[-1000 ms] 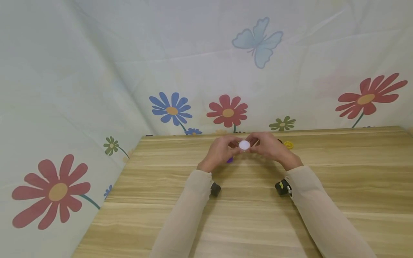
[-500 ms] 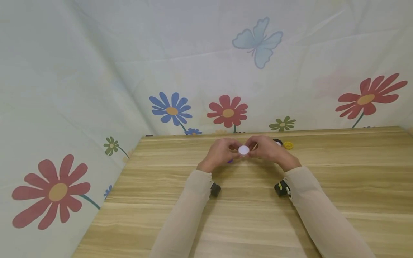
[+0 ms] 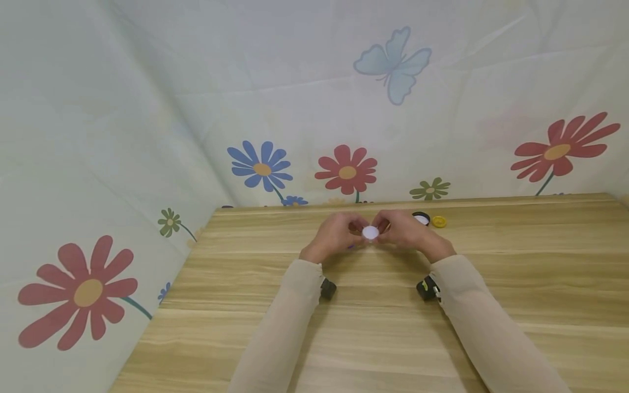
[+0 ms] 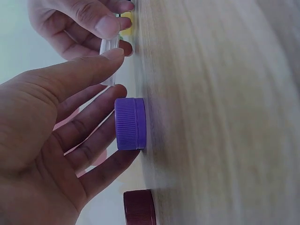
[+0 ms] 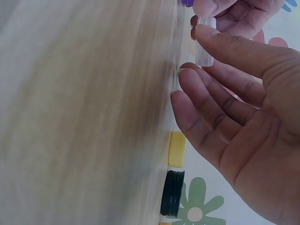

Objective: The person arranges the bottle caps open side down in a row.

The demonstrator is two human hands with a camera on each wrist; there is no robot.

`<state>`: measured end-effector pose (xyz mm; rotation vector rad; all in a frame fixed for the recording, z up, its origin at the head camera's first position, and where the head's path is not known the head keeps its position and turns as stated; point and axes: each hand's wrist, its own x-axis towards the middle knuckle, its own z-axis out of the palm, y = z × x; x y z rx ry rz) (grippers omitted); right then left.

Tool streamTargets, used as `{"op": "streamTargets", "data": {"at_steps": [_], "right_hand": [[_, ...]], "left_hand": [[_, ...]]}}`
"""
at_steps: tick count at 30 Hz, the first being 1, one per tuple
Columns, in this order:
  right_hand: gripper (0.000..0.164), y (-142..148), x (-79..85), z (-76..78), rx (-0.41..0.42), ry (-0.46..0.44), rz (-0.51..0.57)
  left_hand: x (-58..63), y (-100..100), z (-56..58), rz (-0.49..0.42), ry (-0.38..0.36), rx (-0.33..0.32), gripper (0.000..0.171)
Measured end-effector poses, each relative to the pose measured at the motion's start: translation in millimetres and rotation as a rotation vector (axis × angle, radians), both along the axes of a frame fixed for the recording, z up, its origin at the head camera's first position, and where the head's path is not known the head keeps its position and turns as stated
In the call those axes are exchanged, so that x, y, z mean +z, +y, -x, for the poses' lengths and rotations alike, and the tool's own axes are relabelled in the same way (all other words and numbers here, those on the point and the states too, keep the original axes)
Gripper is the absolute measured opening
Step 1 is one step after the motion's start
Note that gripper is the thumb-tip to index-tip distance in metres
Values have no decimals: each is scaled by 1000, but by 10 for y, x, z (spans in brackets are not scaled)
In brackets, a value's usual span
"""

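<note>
A translucent white bottle cap (image 3: 371, 233) is held level between both hands, over the far part of the table. The left hand (image 3: 336, 233) pinches its left side with thumb and fingers. On the other side, the right hand (image 3: 403, 229) pinches it the same way. The ribbed side of the bottle cap (image 5: 205, 54) shows in the right wrist view. A purple bottle cap (image 4: 130, 124) stands on the table beside the left hand's lower fingers; whether they touch it I cannot tell. In the head view the left hand mostly hides it.
A dark red cap (image 4: 139, 207) stands near the purple one. Right of the right hand lie a black-rimmed lid (image 3: 421, 219) with a white inside and a yellow cap (image 3: 439, 221). Behind the wooden table (image 3: 373, 338) hangs a flower-patterned cloth (image 3: 304, 109).
Both hands have come slightly down and nearer with the white cap between them. The black-rimmed lid, mostly covered by the right hand before, shows now. The purple cap is more hidden.
</note>
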<state>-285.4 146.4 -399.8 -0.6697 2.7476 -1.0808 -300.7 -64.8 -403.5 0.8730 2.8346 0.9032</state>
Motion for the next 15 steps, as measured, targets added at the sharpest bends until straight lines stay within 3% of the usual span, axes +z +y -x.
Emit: {"op": "streamTargets", "data": {"at_steps": [15], "right_hand": [[22, -27, -13, -3, 1, -14, -21]], "left_hand": [[6, 19, -34, 52, -27, 9, 25]]}}
